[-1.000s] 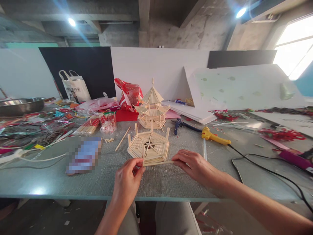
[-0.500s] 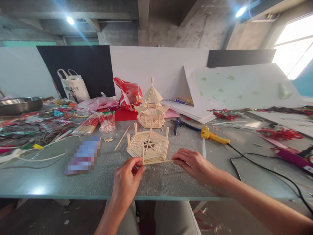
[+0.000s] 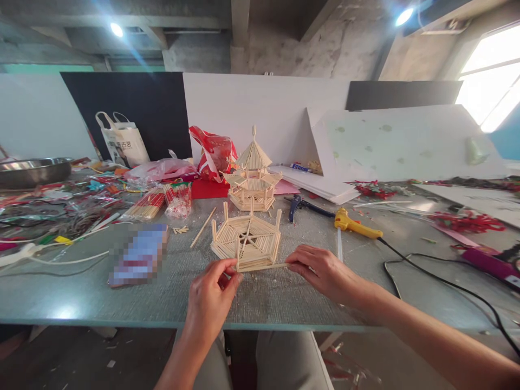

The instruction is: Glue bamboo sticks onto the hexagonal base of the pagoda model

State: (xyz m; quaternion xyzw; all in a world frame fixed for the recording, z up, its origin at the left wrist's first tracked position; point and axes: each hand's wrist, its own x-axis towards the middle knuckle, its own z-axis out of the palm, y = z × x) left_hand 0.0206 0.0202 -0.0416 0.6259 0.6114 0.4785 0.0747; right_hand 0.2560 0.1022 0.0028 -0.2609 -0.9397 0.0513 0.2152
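A hexagonal base [image 3: 227, 241] built of thin wooden sticks lies on the table in front of me, with short upright posts at its corners. Along its near edge runs a loose wooden stick [image 3: 274, 266]. My left hand [image 3: 213, 292] is closed in a pinch at the near-left corner, where the stick's left end meets a post. Its fingertips partly hide that joint. The stick's right end, reaching past the base, is pinched between thumb and fingers of my right hand [image 3: 320, 273]. Behind the base stands a stick-built pagoda [image 3: 254, 184] with a pointed roof.
A yellow glue gun [image 3: 357, 225] with a black cord lies right, near blue-handled cutters [image 3: 296, 208]. To the left are a blurred phone-like slab [image 3: 140, 254], a single stick [image 3: 203, 227] and bundled sticks [image 3: 146, 205]. The table's front edge [image 3: 260, 326] runs below my hands.
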